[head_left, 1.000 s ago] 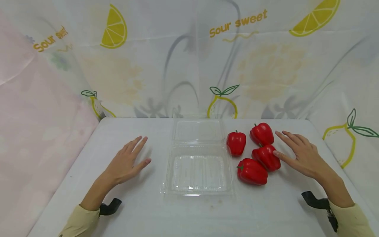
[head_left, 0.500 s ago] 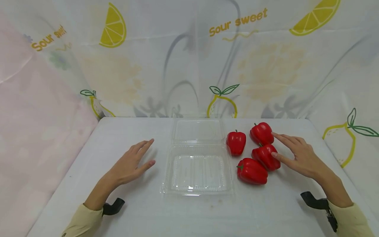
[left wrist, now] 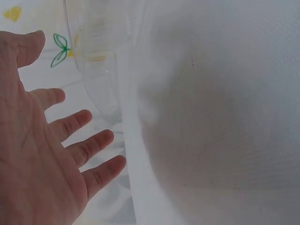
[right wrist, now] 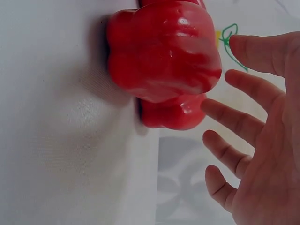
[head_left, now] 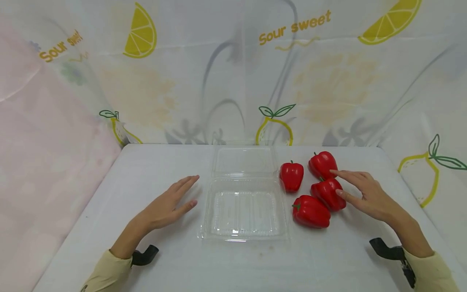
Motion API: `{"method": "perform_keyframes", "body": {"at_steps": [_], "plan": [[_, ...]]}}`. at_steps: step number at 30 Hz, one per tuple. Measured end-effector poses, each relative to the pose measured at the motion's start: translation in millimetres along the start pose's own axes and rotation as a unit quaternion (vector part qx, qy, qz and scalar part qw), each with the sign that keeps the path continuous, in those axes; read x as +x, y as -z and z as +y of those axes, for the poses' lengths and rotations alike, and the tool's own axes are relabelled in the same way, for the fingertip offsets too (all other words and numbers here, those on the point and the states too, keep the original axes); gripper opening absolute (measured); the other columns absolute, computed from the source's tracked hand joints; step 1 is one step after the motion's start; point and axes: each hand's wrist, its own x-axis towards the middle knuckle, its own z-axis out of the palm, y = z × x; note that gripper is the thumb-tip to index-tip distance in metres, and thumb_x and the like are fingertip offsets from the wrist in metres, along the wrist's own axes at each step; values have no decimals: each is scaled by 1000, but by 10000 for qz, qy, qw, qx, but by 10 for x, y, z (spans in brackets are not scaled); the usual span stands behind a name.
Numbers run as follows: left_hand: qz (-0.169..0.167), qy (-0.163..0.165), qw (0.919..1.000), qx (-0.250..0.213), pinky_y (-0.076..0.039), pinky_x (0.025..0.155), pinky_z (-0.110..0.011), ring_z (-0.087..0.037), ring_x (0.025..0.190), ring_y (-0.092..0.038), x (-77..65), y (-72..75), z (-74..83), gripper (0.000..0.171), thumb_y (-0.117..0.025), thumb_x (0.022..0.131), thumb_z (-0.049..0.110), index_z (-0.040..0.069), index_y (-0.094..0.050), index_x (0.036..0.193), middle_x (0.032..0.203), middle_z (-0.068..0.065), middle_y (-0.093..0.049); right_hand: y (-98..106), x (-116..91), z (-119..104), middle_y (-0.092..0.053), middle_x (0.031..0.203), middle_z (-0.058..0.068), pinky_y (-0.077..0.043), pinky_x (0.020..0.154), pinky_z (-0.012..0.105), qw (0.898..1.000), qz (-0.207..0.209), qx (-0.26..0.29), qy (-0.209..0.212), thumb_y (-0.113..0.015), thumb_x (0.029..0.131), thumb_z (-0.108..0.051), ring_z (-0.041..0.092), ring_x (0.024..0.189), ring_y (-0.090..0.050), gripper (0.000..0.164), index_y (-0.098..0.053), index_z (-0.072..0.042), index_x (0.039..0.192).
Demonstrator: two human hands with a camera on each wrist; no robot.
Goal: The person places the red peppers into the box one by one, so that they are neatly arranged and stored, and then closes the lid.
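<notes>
Several red bell peppers lie in a cluster on the right half of the table. The middle bell pepper (head_left: 328, 194) has my right hand (head_left: 370, 194) beside it, thumb and fingertips overlapping its edge and that of the far bell pepper (head_left: 322, 164). In the right wrist view a bell pepper (right wrist: 164, 51) fills the top, before the spread fingers (right wrist: 234, 122). My left hand (head_left: 166, 207) hovers left of a clear plastic clamshell box (head_left: 245, 211), fingers spread and holding nothing. The box's lid (head_left: 243, 160) is folded back.
One bell pepper (head_left: 291, 177) stands by the box's right side, and another (head_left: 311, 211) lies nearest the front. A white cloth covers the table (head_left: 233, 267). Behind hangs a lemon-printed curtain (head_left: 219, 73); a pinkish cloth (head_left: 47, 162) hangs at the left.
My left hand has moved right, closer to the box. My right hand has shifted slightly left, its fingertips now over the edge of the peppers. Box and peppers stay put.
</notes>
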Motion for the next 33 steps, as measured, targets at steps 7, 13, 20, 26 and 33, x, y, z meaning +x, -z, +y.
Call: {"method": "perform_keyframes", "body": {"at_steps": [7,13,20,26,33], "plan": [[-175,41,9997,-174,-32,108,-60,-27,144,-27,16,-28,78,67,-48,100,51,34,-18,158,160,0,-26,-7,-9,7,-55,133,18,-47,79,66,9992,1,234,334,-75,84,-17,34,117,-43,60,-53,-11,139],[-269,17,9989,-372,-31,108,-60,-26,145,-27,23,-40,137,66,-48,101,49,32,-20,158,160,0,-26,-13,-14,8,-56,131,17,-49,78,62,9990,-21,245,382,-74,84,-14,32,116,-44,59,-54,-12,139],[-377,4,9981,-497,-31,108,-59,-26,145,-27,26,-68,152,64,-47,102,48,34,-19,158,160,1,-25,-29,-20,-4,-56,131,16,-51,77,60,9986,7,266,448,-75,83,-12,31,115,-44,58,-55,-12,138],[-486,9,9971,-580,-31,109,-57,-24,144,-28,39,-82,170,63,-46,102,49,33,-22,158,159,3,-26,-45,-15,-8,-57,131,15,-51,78,59,9984,51,188,532,-77,81,-8,30,116,-46,59,-56,-11,136],[-564,69,9965,-607,-31,108,-60,-26,144,-28,39,-105,185,64,-47,102,49,36,-19,158,160,2,-25,-62,-18,-9,-56,132,18,-52,76,62,9983,63,262,514,-77,80,-7,34,116,-45,59,-57,-11,135]]}}
